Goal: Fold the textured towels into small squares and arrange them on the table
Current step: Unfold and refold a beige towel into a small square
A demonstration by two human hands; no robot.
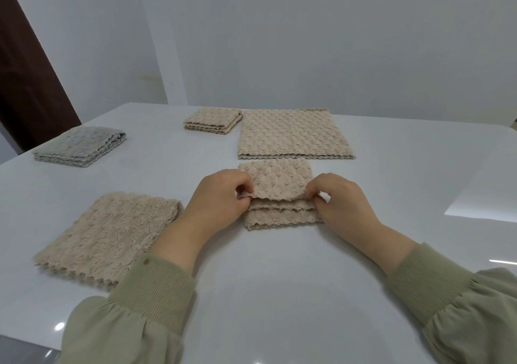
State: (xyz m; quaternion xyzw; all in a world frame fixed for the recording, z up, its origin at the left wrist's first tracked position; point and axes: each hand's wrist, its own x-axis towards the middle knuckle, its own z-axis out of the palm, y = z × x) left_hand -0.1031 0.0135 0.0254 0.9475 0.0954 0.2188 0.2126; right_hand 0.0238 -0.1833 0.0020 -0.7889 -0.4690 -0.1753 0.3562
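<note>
Hands, left hand [221, 193] and right hand [340, 195], pinch bumpy beige half-folded towel [279, 193].

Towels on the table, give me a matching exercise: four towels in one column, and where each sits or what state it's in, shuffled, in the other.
Column one:
1. grey towel
2. small beige square
3. largest beige towel
4. towel being folded

Column two:
A. pinched by left hand and right hand
B. far left of the table
C. back, right of centre, lying flat
D. back, just left of centre, folded small

Pairs: 1-B, 2-D, 3-C, 4-A
</note>
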